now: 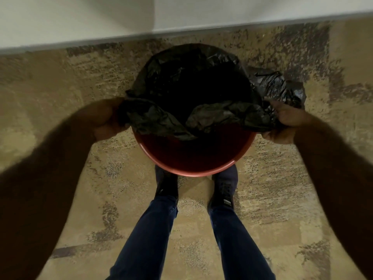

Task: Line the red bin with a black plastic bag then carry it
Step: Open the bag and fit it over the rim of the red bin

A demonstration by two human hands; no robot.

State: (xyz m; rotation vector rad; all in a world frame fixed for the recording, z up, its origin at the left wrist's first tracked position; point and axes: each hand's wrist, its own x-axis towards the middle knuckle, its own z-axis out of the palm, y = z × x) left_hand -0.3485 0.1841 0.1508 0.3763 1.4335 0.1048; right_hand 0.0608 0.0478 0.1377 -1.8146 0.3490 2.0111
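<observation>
Black plastic bag (191, 91) fills the middle of the frame, already draped over the far rim of the red bin (193, 170), which stands on the carpet (60, 98) just ahead of the person's shoes (167, 186). Left hand (105, 120) and right hand (282, 122) each have fingers closed on a bunched edge of the bag at opposite sides, apparently to stretch the mouth wide and pull it down over the near rim, which is bare. A loose tail of bag spills outside at centre right. A pale wall (181, 13) runs across the top, close behind the bin; nothing else crowds the hands.
</observation>
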